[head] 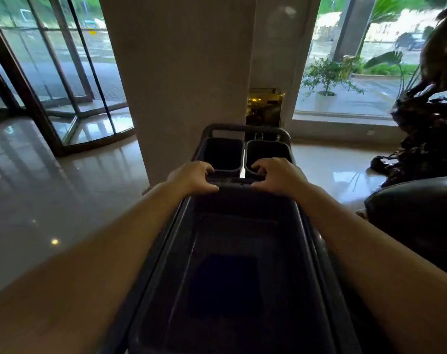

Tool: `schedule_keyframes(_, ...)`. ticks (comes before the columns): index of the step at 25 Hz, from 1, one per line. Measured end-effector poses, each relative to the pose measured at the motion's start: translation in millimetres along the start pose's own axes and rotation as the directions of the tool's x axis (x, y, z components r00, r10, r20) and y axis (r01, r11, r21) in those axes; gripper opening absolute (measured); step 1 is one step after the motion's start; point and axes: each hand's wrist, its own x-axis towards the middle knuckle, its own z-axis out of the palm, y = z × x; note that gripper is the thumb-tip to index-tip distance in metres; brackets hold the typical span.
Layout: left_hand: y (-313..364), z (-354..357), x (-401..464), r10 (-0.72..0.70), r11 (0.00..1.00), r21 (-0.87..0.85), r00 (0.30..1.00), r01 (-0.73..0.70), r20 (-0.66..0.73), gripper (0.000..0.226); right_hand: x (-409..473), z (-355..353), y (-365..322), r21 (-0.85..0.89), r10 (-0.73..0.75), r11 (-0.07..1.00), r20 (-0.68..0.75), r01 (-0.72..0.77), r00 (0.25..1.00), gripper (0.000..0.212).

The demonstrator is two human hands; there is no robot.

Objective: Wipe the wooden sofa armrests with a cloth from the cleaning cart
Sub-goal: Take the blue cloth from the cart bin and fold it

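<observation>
two dark bins (223, 153) are seen at the far end of the cleaning cart (306, 226), their insides too dark to be made out; no cloth can be told apart in the deep, shadowed near tub (237, 264). the cart's near end is cut off by the lower edge. both arms are stretched forward, palms down. the left hand (191, 176) and right hand (278, 176) are closed over the crossbar (234, 186) between tub and bins, fingers curled around it.
</observation>
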Motion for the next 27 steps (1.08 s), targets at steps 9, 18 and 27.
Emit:
schedule_keyframes(9, -48.4, 130.5, -21.7, -0.11, 0.989, -0.053, 0.933, 0.136, 0.343, 0.062, -26.6, 139.2, 34.2, -0.059, 0.083, 0.996, 0.392, -0.065, 0.916, 0.052)
schedule_keyframes(18, -70.7, 222.0, -36.2, -0.214, 0.963, -0.041, 0.853, 0.265, 0.475, 0.064, -46.9, 226.6, 51.1, -0.034, 0.102, 0.994, 0.569, -0.101, 0.816, 0.05)
schedule_keyframes(27, -76.9, 262.5, -54.3, -0.24, 0.963, -0.038, 0.914, 0.266, 0.326, 0.05, -75.6, 264.1, 59.7, -0.028, 0.092, 0.995, 0.523, -0.091, 0.847, 0.046)
